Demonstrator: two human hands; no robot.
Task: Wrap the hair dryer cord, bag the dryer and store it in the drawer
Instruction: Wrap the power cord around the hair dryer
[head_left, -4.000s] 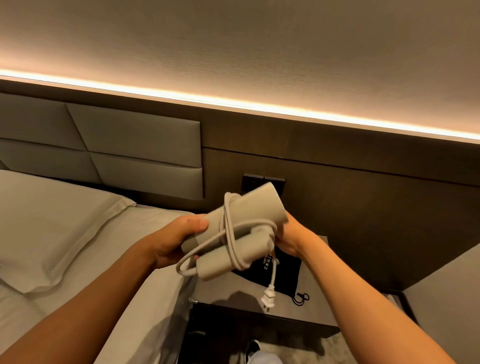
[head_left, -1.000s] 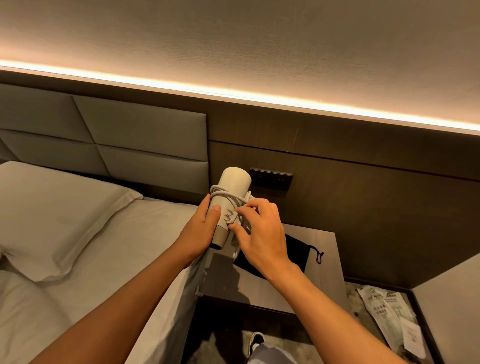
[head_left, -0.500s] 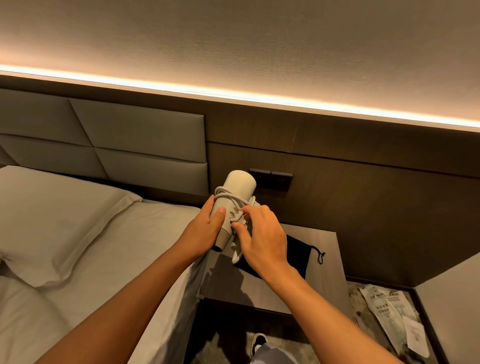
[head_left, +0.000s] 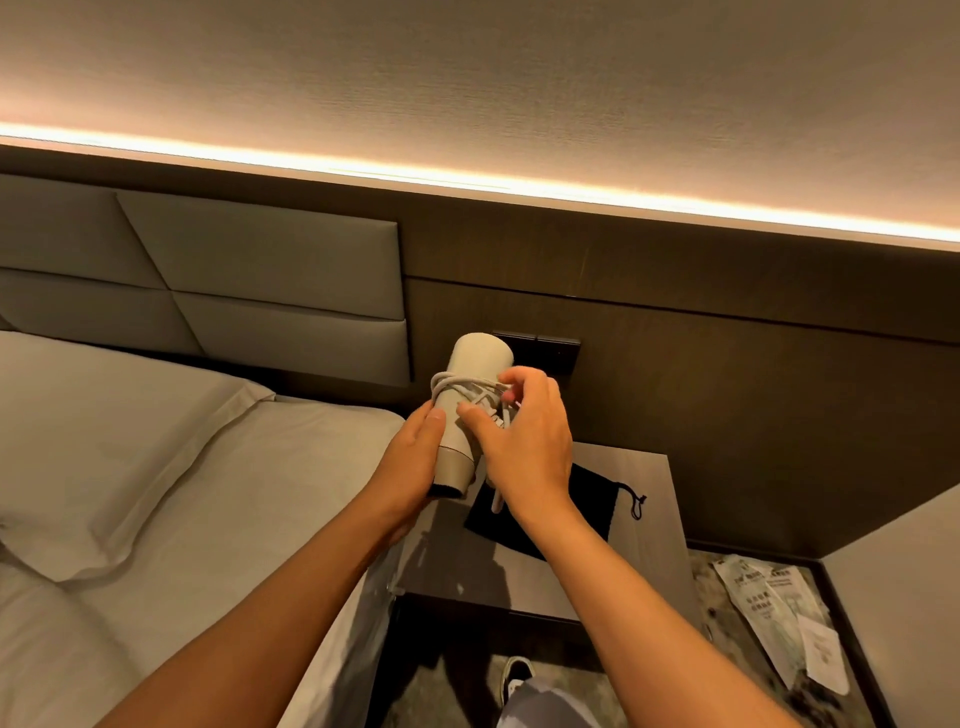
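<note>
A beige hair dryer (head_left: 470, 384) is held upright above the nightstand, its barrel pointing away from me. My left hand (head_left: 413, 467) grips its lower body from the left. Its pale cord (head_left: 462, 388) is looped around the barrel. My right hand (head_left: 519, 441) covers the dryer's right side, with fingers pinching the cord near the loops. A short cord end hangs below my right palm. A black drawstring bag (head_left: 592, 501) lies flat on the nightstand (head_left: 644, 540), partly hidden by my right wrist. No drawer front is visible.
A bed with white sheets and a pillow (head_left: 98, 441) lies to the left. A dark wall panel with a switch plate (head_left: 556, 351) stands behind the dryer. Plastic-wrapped packets (head_left: 769, 618) lie on the floor at right. A shoe (head_left: 514, 675) shows below the nightstand.
Since four seconds ago the dryer was turned upright and the dangling plug end gathered in. Over the last second my right fingers have shifted up along the cord loops.
</note>
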